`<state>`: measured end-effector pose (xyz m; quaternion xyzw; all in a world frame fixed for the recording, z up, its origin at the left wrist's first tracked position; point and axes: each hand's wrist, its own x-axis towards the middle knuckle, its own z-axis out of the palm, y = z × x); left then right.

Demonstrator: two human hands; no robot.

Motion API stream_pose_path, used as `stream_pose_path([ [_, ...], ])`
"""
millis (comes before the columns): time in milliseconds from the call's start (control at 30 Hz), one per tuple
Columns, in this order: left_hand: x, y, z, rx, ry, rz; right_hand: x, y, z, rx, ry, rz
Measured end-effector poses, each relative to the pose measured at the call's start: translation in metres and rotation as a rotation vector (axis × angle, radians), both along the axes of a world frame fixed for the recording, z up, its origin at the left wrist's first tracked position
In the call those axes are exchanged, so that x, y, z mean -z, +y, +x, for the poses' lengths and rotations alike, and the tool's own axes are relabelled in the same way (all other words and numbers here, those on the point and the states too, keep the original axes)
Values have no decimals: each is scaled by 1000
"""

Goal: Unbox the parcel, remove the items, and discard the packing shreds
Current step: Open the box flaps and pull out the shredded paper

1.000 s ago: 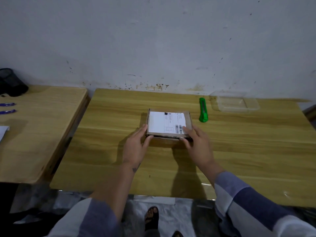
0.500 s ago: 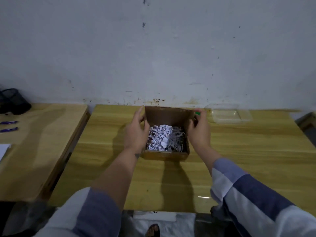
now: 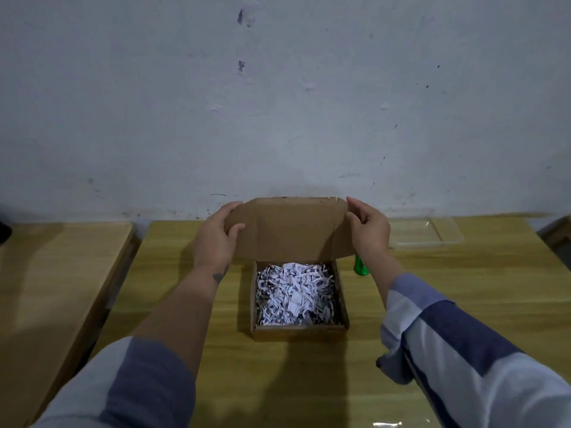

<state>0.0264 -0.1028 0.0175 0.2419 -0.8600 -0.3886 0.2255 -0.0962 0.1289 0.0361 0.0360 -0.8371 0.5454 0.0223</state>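
Observation:
A small brown cardboard box (image 3: 298, 331) sits open on the wooden table (image 3: 278, 381). White and dark paper shreds (image 3: 295, 293) fill it to the rim; any items under them are hidden. The lid (image 3: 290, 230) stands upright at the box's far side. My left hand (image 3: 216, 239) pinches the lid's left flap. On the lid's right flap, my right hand (image 3: 369, 228) keeps the same kind of grip.
A green utility knife (image 3: 361, 267) lies just right of the box, partly hidden by my right wrist. A clear plastic tray (image 3: 429, 231) stands at the back right by the wall. A second wooden table (image 3: 52, 288) adjoins on the left.
The closed parcel with its label has been opened. Both hands swung the lid up and back until it stands upright, exposing the shreds. The camera tilted upward.

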Motion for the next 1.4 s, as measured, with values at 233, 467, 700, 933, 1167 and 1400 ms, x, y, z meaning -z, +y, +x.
stream_pose_path([
  [233,8,-5,-15,53,-36,-64,6,-4,-12,-44,-32,92],
  [467,-11,11,-1,24,19,-224,-6,8,-4,-128,68,255],
  [700,-36,52,20,84,98,-374,-29,15,36,-211,286,437],
  [933,-20,81,37,361,-322,-48,-16,14,75,-618,93,492],
  [1167,15,86,30,537,-688,-169,30,0,79,-835,-86,810],
  [1400,20,84,15,582,-788,-483,44,-5,72,-876,58,1024],
])
